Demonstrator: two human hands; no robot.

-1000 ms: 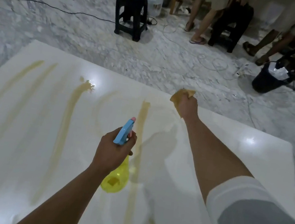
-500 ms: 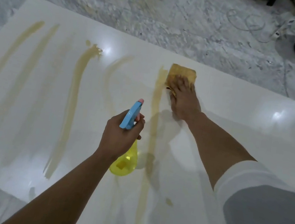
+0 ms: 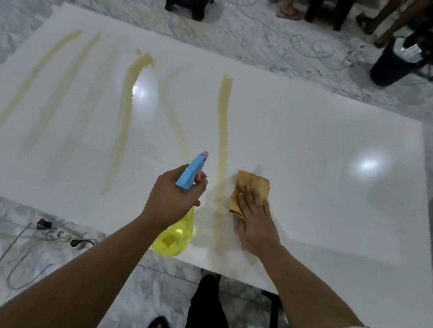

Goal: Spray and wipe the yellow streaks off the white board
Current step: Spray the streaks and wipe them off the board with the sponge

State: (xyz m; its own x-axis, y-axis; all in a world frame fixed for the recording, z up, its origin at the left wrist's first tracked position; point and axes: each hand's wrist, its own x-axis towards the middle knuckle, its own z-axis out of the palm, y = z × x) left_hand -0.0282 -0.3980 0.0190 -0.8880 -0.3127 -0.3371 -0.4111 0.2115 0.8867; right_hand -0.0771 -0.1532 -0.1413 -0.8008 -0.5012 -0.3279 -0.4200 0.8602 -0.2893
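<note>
Dragged down from the far edge, the cloth (image 3: 251, 191) now lies near the front of the board (image 3: 314, 140), pressed flat under the open right hand (image 3: 255, 222) beside the rightmost streak (image 3: 223, 125), whose lower end is smeared. Left hand (image 3: 172, 199) holds its grip closed around the spray bottle (image 3: 176, 231), nozzle forward, above the board's near edge. Five more streaks (image 3: 124, 119) run across the left half.

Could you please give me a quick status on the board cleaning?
Left hand grips spray bottle. Right hand flat on cloth, beside rightmost streak. Streaks remain on white board; nothing blocking.
</note>
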